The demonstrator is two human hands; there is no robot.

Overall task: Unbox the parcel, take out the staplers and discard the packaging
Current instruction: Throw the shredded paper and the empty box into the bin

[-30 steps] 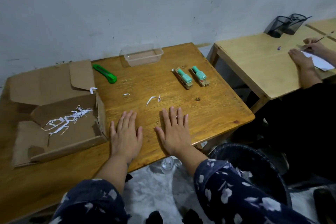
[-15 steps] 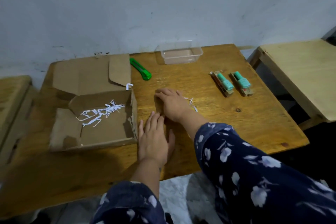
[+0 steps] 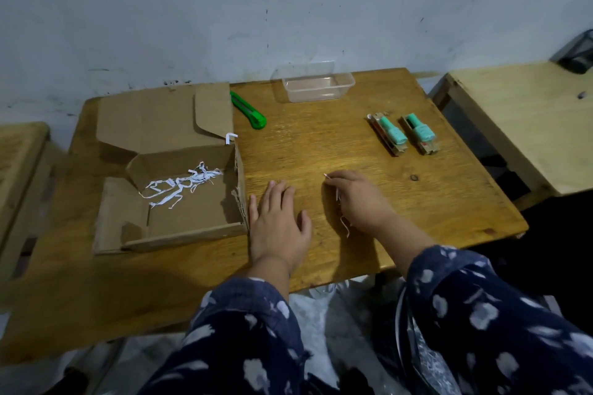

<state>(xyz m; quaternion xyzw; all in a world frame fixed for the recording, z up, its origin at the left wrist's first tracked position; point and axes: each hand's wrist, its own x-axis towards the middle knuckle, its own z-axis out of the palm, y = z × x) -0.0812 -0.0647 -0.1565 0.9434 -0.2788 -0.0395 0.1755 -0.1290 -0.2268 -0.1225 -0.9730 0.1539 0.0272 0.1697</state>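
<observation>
Right hand [image 3: 359, 199] has closed on loose paper shreds [image 3: 345, 223]; left hand [image 3: 277, 221] lies flat, empty. Open box [image 3: 179, 221] sits left, nearer it.

My feed is dim and flat, with a cool cast on the wall [image 3: 288, 9]. Soft light falls from above, so both hands [image 3: 279, 224] throw only faint shadows on the bench [image 3: 353, 154]. The wide lens bends the bench edges outward. Corners go dark, the near sleeves [image 3: 481, 314] look soft, and fine detail is smeared.
</observation>
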